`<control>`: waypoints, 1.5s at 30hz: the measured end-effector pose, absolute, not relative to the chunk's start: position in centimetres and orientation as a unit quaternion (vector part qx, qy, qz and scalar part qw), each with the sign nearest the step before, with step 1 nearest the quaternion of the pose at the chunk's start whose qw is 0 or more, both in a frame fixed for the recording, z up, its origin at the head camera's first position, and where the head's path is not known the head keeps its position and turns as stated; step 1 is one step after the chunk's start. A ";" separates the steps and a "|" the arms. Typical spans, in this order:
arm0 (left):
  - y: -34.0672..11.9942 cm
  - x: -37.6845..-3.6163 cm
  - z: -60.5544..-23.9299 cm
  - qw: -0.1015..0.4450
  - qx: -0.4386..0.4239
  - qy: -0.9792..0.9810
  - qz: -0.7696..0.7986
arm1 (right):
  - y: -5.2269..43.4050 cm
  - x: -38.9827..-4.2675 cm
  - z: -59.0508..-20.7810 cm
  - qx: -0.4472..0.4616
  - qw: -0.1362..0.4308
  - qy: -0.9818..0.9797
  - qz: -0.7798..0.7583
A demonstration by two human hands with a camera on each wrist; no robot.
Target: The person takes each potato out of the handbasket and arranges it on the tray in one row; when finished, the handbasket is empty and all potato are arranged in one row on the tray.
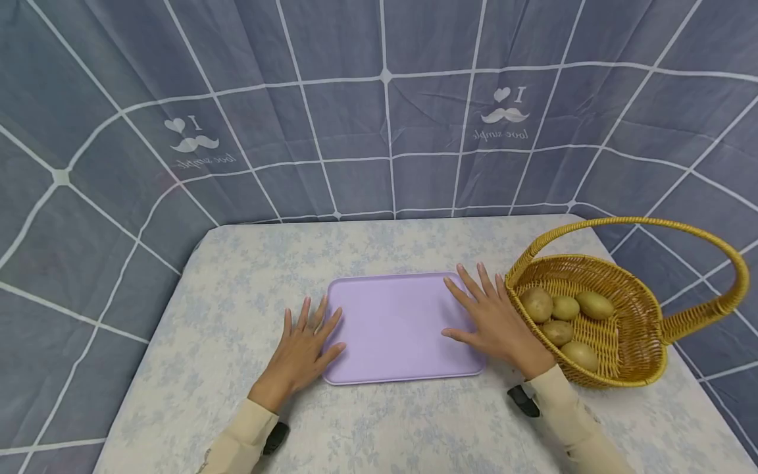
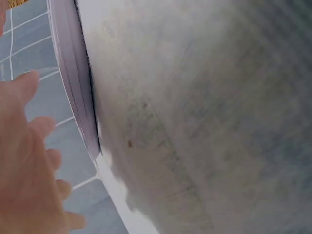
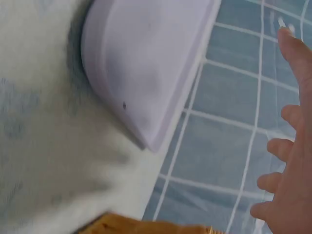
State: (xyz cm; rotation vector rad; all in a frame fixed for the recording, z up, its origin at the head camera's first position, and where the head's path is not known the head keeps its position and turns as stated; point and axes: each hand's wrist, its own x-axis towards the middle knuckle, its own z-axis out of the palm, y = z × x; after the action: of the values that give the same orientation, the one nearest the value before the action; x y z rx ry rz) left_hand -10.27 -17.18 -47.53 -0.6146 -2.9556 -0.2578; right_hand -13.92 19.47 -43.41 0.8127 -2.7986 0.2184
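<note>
We see a small curtained-off nook: grey-blue checked curtains with white moustache prints and mirrored "love simple" lettering hang behind and along both sides of a floral tablecloth. The fabrics look homely, but we cannot confirm a home.

a broad table is patterned all over in faint blue floral sprays on off-white – a small brown speck is shown on it in the left wrist view. near its middle a lilac tray is laid flat, rounded at the corners, its long sides set roughly along the far edge; to the right, apart from the tray, a woven basket is stood upright – its arched handle raised – close to the table's right edge
</note>
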 end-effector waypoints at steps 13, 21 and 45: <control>-18.1 -9.2 -48.6 -0.029 -0.182 -0.975 -0.121 | 24.3 -12.8 -39.8 0.185 0.090 -0.940 0.273; -18.0 -8.8 -48.7 -0.023 -0.187 -0.972 -0.144 | 26.9 -11.5 -38.7 0.115 0.131 -0.925 0.339; -17.9 -8.1 -49.3 -0.012 -0.176 -0.966 -0.189 | 35.5 -16.5 -39.2 0.042 0.026 -0.953 0.299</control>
State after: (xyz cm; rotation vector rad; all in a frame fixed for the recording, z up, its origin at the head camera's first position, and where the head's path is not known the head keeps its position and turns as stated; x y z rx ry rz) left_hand -8.09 -17.90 -49.32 -0.5574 -3.0572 -0.5988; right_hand -16.48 35.53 -39.19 0.1311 -2.9455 0.9253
